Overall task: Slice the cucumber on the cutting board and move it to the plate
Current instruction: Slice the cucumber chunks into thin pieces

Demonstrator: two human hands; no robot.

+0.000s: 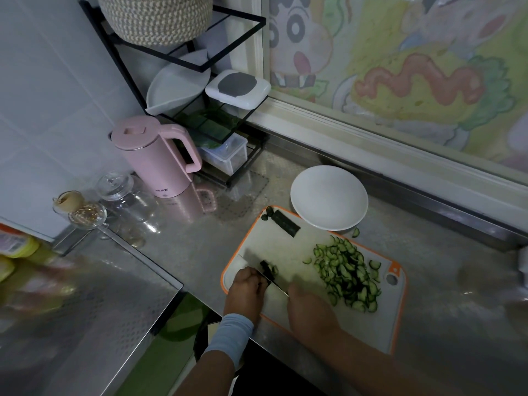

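The cucumber stub [268, 270], short and dark-skinned, lies on the near left part of the cutting board [285, 247]. It is pinned there by the curled fingers of the left grip [247, 287]. The knife [265, 274] is set across it, its blade slanting back toward the right grip [307, 307]. That grip is clenched where the handle must be, though the handle itself is hidden inside the hand.

On the right half of the board a loose heap of slices [347, 277] is spread: thin half-moons, pale wet flesh edged with dark rind. 1 stray slice [355, 232] lies off the board on the counter [428, 281], between board and plate. At the board's far left corner a longer dark piece [285, 223] lies uncut, with a small end bit [268, 215] beside it.

The white plate [328, 195] is set just beyond the board's far edge, and nothing is carried on it.

Slicing is judged to be well advanced but unfinished: the stub and the far piece are left to be cut. The move to the plate has not been started.

Further out, a pink kettle [155, 155] is stood on the counter beside a black rack [183, 61].
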